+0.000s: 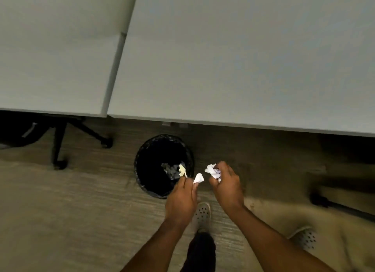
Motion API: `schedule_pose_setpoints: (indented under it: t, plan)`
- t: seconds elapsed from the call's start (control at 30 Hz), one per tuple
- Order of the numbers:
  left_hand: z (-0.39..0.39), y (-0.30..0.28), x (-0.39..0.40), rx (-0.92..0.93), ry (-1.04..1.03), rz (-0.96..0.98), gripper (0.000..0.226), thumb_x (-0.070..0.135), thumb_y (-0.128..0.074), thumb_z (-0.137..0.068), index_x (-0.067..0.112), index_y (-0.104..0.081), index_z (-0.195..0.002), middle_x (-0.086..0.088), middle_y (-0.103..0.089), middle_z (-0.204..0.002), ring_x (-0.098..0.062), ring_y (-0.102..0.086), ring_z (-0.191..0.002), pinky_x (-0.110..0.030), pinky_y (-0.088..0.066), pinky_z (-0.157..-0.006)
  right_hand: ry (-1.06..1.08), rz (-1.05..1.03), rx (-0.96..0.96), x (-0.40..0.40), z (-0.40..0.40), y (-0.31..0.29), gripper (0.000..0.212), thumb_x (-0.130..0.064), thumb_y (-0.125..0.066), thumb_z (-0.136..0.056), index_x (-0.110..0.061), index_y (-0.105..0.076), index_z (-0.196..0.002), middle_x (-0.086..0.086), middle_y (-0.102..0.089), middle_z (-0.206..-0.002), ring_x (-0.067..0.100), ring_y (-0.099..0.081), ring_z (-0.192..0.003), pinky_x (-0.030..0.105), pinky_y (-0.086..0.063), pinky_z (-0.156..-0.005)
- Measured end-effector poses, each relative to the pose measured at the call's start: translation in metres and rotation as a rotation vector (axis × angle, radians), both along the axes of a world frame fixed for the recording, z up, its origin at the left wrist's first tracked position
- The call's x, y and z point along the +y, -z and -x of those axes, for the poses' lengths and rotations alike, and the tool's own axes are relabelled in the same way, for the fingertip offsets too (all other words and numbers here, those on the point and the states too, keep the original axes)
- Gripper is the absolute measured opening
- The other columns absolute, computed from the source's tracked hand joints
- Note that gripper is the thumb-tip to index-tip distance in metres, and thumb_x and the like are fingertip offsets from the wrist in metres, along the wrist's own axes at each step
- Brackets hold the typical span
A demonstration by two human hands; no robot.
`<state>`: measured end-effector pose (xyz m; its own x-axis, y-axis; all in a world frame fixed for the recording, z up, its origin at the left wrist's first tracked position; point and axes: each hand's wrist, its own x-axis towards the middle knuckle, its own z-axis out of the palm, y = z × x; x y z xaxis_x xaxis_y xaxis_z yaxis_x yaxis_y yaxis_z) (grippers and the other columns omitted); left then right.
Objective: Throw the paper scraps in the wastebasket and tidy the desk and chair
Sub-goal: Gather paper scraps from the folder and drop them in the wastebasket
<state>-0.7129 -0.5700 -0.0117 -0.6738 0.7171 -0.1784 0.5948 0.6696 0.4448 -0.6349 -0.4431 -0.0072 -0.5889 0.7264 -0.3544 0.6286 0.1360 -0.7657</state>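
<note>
Left hand [181, 198] pinches two scraps, a yellowish scrap [182, 170] and a white scrap [198, 178], fingers closed on them, fingertips over the near right rim of the bin [162, 165]. Right hand [226, 183] curled shut around a crumpled wad [212, 170], hanging just right of the bin, over floor not opening. Bin sits forward-left of both hands, black liner, some paper already at the bottom. Left hand nearer; yellowish scrap looks over the mouth, white one roughly at the rim. Right needs to shift left before letting go, else the wad likely lands on the floor. Counter [243, 68] beyond, bare here. Chair base [60, 142] far left.
</note>
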Motion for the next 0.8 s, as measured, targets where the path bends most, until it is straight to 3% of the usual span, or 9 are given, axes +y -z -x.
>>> schedule_pose_setpoints:
  t: [0.17, 0.37, 0.43, 0.53, 0.6, 0.67, 0.8]
  plan:
    - [0.059, 0.054, -0.046, 0.031, -0.248, 0.023, 0.019, 0.019, -0.055, -0.096, 0.002, -0.059, -0.089, -0.017, -0.061, -0.094, -0.037, -0.061, -0.075, -0.042, -0.049, -0.058, -0.264, 0.043, -0.067, -0.043, 0.072, 0.047, 0.022, -0.006, -0.061, -0.081, -0.008, -0.055, -0.102, 0.015, -0.059, -0.102, 0.033, -0.057, -0.091, 0.04, -0.047, -0.073]
    - [0.111, 0.116, -0.068, 0.048, -0.284, 0.059, 0.022, 0.021, -0.056, -0.095, -0.001, -0.061, -0.095, -0.025, -0.06, -0.094, -0.043, -0.06, -0.072, -0.043, -0.048, -0.056, -0.406, -0.017, -0.07, -0.068, 0.142, 0.109, 0.019, -0.018, -0.057, -0.088, -0.004, -0.056, -0.101, 0.023, -0.061, -0.098, 0.037, -0.059, -0.089, 0.043, -0.046, -0.072]
    - [0.124, 0.137, -0.071, 0.011, -0.307, 0.104, 0.029, 0.026, -0.05, -0.097, 0.0, -0.061, -0.1, -0.026, -0.06, -0.098, -0.044, -0.06, -0.078, -0.043, -0.047, -0.062, -0.451, -0.059, -0.099, -0.075, 0.157, 0.133, 0.026, -0.026, -0.053, -0.093, -0.003, -0.056, -0.105, 0.024, -0.06, -0.104, 0.038, -0.059, -0.092, 0.043, -0.046, -0.074]
    - [0.137, 0.165, -0.076, -0.111, -0.32, 0.183, 0.037, 0.027, -0.038, -0.101, 0.003, -0.055, -0.123, -0.026, -0.057, -0.12, -0.042, -0.056, -0.103, -0.045, -0.047, -0.083, -0.557, -0.012, -0.183, -0.083, 0.171, 0.164, 0.042, -0.038, -0.045, -0.098, -0.013, -0.048, -0.131, 0.02, -0.053, -0.127, 0.036, -0.054, -0.113, 0.04, -0.046, -0.089]
    - [0.14, 0.177, -0.082, -0.18, -0.283, 0.289, 0.046, 0.026, -0.031, -0.101, 0.006, -0.039, -0.141, -0.023, -0.044, -0.142, -0.038, -0.043, -0.127, -0.046, -0.037, -0.102, -0.64, 0.017, -0.273, -0.088, 0.173, 0.177, 0.052, -0.046, -0.039, -0.099, -0.03, -0.032, -0.147, 0.016, -0.034, -0.15, 0.035, -0.038, -0.133, 0.044, -0.04, -0.104]
    - [0.139, 0.183, -0.09, -0.168, -0.209, 0.434, 0.053, 0.032, -0.022, -0.101, 0.013, -0.021, -0.151, -0.013, -0.022, -0.158, -0.031, -0.019, -0.144, -0.048, -0.022, -0.114, -0.728, -0.114, -0.349, -0.092, 0.168, 0.182, 0.054, -0.051, -0.033, -0.099, -0.035, -0.024, -0.149, 0.009, -0.018, -0.159, 0.036, -0.022, -0.141, 0.05, -0.034, -0.108]
    - [0.123, 0.176, -0.102, -0.11, -0.174, 0.491, 0.056, 0.04, -0.014, -0.101, 0.023, -0.004, -0.154, 0.0, 0.002, -0.163, -0.022, 0.004, -0.148, -0.044, -0.005, -0.119, -0.816, -0.301, -0.385, -0.097, 0.151, 0.178, 0.057, -0.055, -0.025, -0.098, -0.032, -0.02, -0.15, 0.005, -0.014, -0.161, 0.03, -0.012, -0.145, 0.049, -0.025, -0.111]
